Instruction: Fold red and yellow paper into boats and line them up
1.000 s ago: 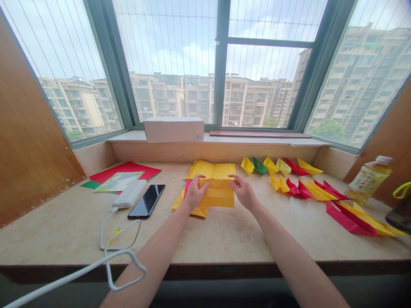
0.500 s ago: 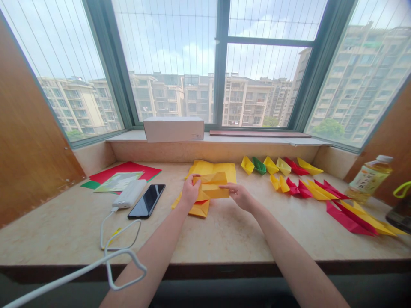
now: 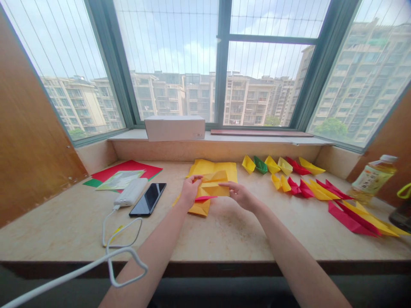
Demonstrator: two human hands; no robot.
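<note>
Both my hands work a partly folded yellow paper sheet (image 3: 214,184) lifted just above the stone counter (image 3: 224,231). My left hand (image 3: 189,191) pinches its left edge. My right hand (image 3: 240,194) grips its right side with fingers curled. Under it lie more yellow sheets (image 3: 221,169) and a red sheet (image 3: 205,198) whose edge sticks out.
A black phone (image 3: 148,199) and a white power bank (image 3: 131,192) with a white cable (image 3: 109,252) lie to the left, red and green sheets (image 3: 128,173) behind them. Several folded paper boats (image 3: 282,167) and planes (image 3: 356,214) fill the right. A bottle (image 3: 372,177) stands far right, a white box (image 3: 175,127) on the sill.
The yellow sheet has been folded narrower and raised off the pile. A red edge now shows under it. Both hands have shifted slightly nearer to me.
</note>
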